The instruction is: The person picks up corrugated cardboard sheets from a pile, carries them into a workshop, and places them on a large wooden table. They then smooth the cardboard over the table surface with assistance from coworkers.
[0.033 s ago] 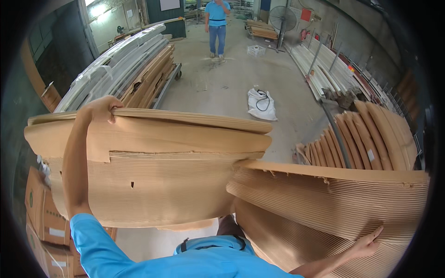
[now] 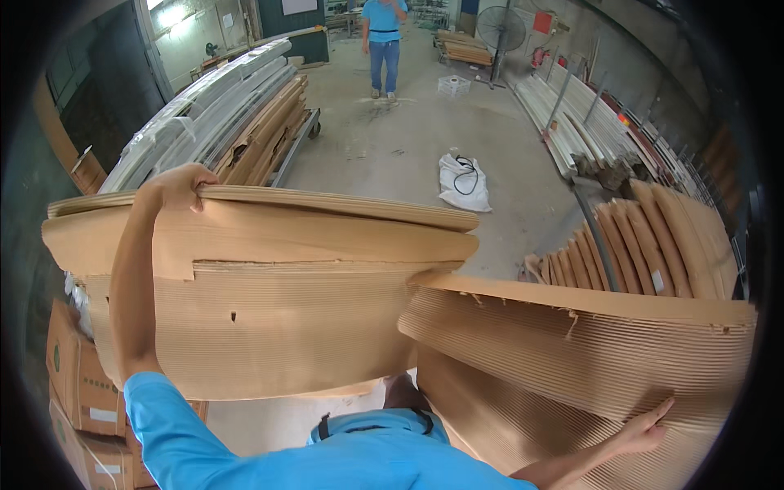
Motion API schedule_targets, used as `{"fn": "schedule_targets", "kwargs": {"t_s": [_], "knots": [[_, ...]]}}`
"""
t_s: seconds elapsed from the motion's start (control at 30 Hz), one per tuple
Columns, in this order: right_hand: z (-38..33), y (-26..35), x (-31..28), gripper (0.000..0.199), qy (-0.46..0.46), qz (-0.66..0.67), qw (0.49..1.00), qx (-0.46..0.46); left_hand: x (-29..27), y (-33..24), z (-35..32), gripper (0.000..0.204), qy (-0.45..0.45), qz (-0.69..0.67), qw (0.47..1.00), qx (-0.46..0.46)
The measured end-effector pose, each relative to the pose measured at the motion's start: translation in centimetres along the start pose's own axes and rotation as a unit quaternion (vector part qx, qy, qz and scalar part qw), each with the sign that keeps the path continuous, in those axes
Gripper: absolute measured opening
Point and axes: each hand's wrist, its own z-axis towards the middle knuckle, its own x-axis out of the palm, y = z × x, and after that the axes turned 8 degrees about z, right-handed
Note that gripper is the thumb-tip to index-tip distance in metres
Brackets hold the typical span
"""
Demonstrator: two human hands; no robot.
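Observation:
I am holding a big bundle of brown corrugated cardboard sheets (image 2: 269, 327) in front of me. My left hand (image 2: 175, 186) reaches up in a blue sleeve and curls over the bundle's top edge at the left. The right part of the bundle (image 2: 572, 359) bows outward with its ribbed face toward me. My right hand (image 2: 649, 429) lies flat on that ribbed face at the lower right, fingers spread, pressing the sheets in. The bundle hides the floor right in front of me.
A person in a blue shirt and jeans (image 2: 384, 41) stands far ahead on the concrete floor. A white bag (image 2: 463, 184) lies mid-floor. A cart of long white profiles and boards (image 2: 229, 106) stands left, curved cardboard pieces (image 2: 653, 237) right, cardboard boxes (image 2: 77, 384) lower left.

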Motion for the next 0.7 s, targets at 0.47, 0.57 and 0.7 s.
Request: {"fn": "schedule_targets", "kwargs": {"t_s": [0.47, 0.57, 0.7], "knots": [[-15.3, 19.4, 54.0, 0.041, 0.053, 0.062, 0.995, -0.056, -17.6, 15.8, 48.6, 0.062, -0.046, 0.122, 0.991, -0.042], [-19.3, 25.4, 65.7, 0.039, 0.049, 0.096, 0.988, -0.106, -21.1, 18.4, 59.9, 0.06, -0.03, 0.1, 0.994, 0.019], [-22.1, 32.5, 78.6, 0.037, 0.055, 0.086, 0.978, -0.183, -27.4, 21.9, 75.6, 0.061, -0.049, 0.102, 0.993, 0.036]]}}
